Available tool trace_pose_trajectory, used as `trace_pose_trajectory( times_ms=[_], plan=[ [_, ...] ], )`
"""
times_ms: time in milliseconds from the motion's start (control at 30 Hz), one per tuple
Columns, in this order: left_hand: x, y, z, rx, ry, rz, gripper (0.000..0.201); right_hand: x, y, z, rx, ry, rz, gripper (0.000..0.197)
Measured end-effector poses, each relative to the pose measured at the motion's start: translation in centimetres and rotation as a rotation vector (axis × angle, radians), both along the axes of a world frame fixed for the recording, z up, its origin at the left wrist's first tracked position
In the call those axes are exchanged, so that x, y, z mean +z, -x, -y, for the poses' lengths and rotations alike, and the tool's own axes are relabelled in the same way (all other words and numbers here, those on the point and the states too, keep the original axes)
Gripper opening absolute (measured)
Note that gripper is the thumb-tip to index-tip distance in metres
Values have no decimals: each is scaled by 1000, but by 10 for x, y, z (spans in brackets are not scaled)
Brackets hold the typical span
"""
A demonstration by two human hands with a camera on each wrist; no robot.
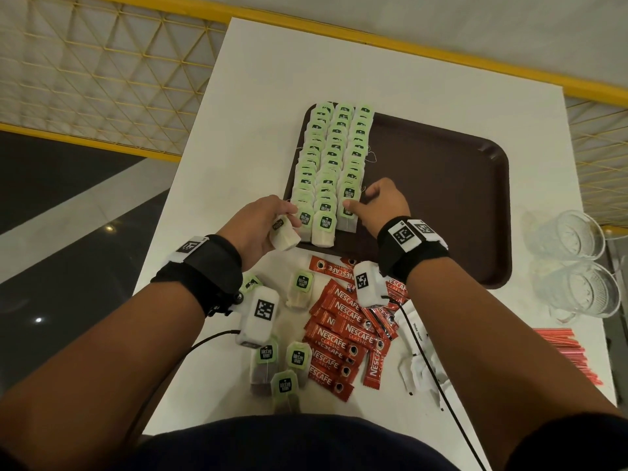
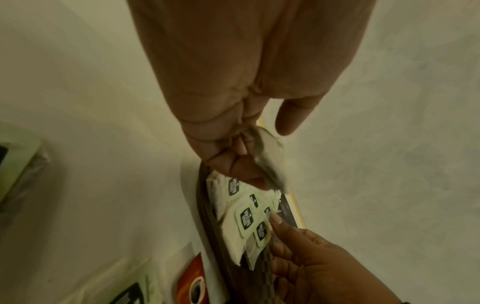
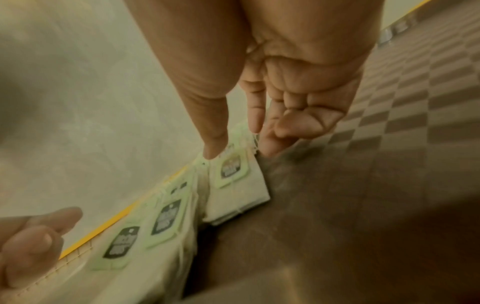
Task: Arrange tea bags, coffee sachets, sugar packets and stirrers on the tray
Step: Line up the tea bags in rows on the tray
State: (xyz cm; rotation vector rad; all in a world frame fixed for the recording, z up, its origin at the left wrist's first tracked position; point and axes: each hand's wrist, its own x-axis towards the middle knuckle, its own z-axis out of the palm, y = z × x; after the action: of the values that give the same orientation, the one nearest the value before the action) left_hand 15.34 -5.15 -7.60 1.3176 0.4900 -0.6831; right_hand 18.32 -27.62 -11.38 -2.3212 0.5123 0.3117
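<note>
Both hands work at the near edge of the brown tray (image 1: 441, 205): the left hand (image 1: 261, 222) pinches one tea bag (image 1: 284, 236) just over the rim, while the right hand (image 1: 380, 202) rests thumb and extended fingers on the nearest bag of the right-hand row (image 1: 348, 212), gripping nothing. Nearer the person, loose tea bags (image 1: 295, 360), red coffee sachets (image 1: 343, 334), white sugar packets (image 1: 416, 348) and red stirrers (image 1: 564, 351) lie on the white bench (image 1: 258, 96). Farther off, three rows of tea bags (image 1: 334, 144) fill the tray's left side.

Glass cups (image 1: 577, 266) on white table (image 1: 258, 96)
</note>
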Motion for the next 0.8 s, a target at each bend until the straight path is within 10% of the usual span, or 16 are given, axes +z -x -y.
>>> trace_pose_trajectory(
  times_ms=[367,800],
  plan=[
    [8,-1,2,-174,-125,310,45,48,22,-37,322,-382,-93,15],
    [3,2,18,-295,-207,474,54,35,45,-27,207,-361,76,12]
  ],
)
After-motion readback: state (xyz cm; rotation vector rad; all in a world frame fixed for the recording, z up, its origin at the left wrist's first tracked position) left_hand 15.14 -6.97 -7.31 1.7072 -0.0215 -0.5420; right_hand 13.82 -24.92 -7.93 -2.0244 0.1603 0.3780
